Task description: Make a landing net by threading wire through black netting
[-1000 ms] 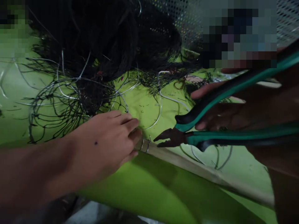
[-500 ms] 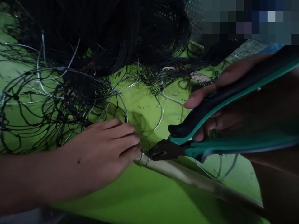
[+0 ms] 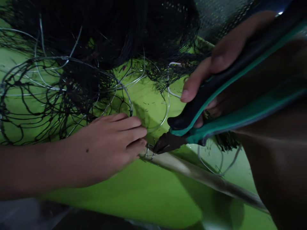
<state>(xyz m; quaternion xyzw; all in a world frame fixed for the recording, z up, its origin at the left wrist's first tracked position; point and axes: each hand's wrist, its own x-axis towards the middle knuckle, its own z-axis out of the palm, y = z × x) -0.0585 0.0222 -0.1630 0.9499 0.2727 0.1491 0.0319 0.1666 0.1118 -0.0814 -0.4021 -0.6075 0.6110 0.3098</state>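
Note:
My left hand [image 3: 112, 140] rests on the green surface, its fingertips pinched at a small coil of thin wire [image 3: 150, 151] wrapped around a pale rod [image 3: 203, 177]. My right hand [image 3: 216, 80] grips pliers [image 3: 203, 118] with black and teal handles. The dark jaws of the pliers [image 3: 164, 143] are closed on that wire coil, right next to my left fingertips. Behind both hands lies a heap of black netting [image 3: 107, 38] threaded with wire hoops [image 3: 72, 73].
A green table surface [image 3: 134, 195] carries everything; its front edge runs along the bottom left. Loose wire loops [image 3: 165, 108] lie beyond the pliers. A white mesh panel [image 3: 216, 19] stands at the back right.
The pliers moved left from open air onto the wire coil and their jaws closed on it. The view shifted closer; my left hand stayed at the coil.

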